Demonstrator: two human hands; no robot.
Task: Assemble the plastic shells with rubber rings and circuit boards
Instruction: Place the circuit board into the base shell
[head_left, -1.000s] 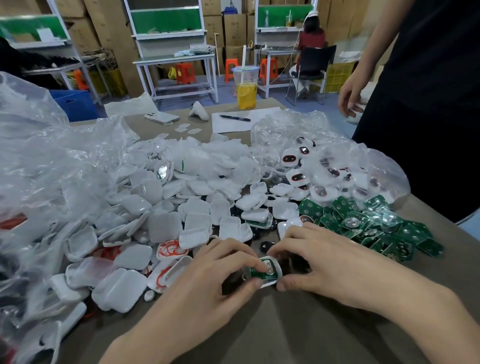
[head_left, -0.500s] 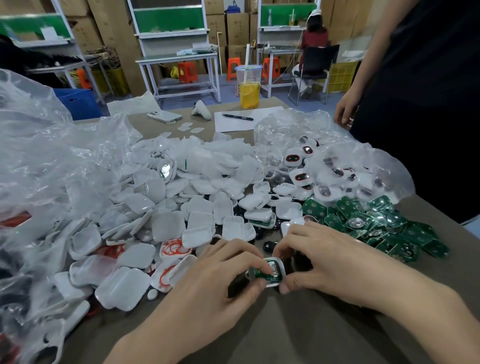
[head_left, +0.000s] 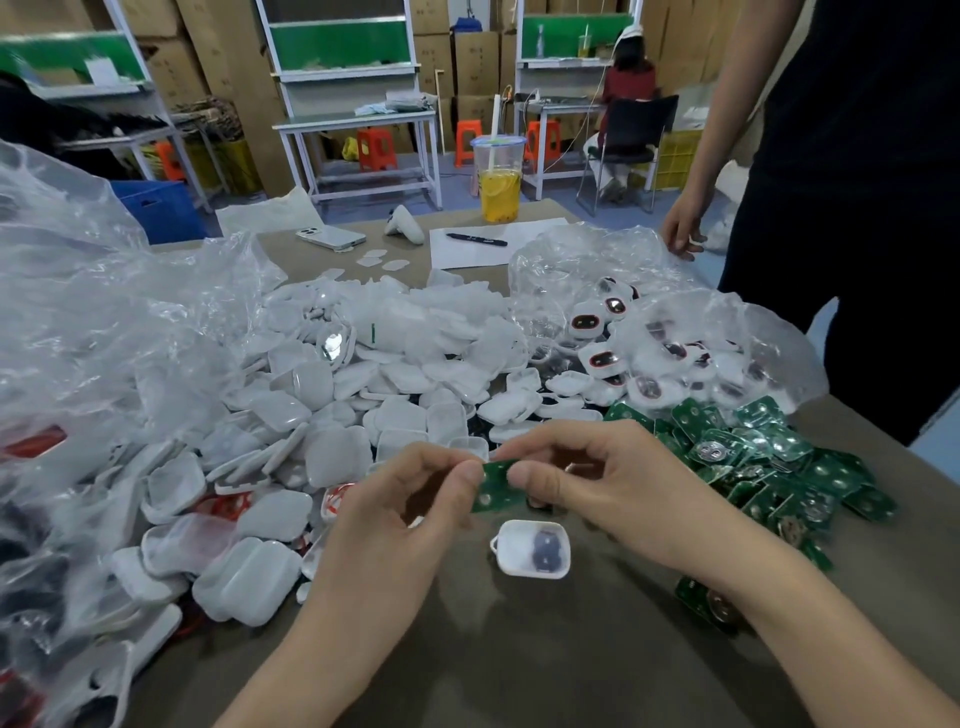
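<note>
A green circuit board (head_left: 497, 487) is held in the air between both hands. My left hand (head_left: 405, 512) pinches its left edge and my right hand (head_left: 605, 486) pinches its right edge. Just below it, a white plastic shell (head_left: 531, 548) lies open side up on the brown table (head_left: 545, 665), with a dark part showing inside. A heap of white shells (head_left: 363, 395) spreads behind and to the left. Red rubber rings (head_left: 228, 505) show among the near shells. Loose green boards (head_left: 769, 457) are piled on the right.
Crumpled clear plastic bags (head_left: 93, 338) cover the left side. Another clear bag (head_left: 675, 338) at right holds shells with red rings. A cup of yellow drink (head_left: 500, 179), a phone (head_left: 331, 237), a pen (head_left: 475, 239) on paper lie farther back. A person in black (head_left: 857, 208) stands at right.
Both hands lifted the green board up out of the white shell. The shell now lies alone on the table below them.
</note>
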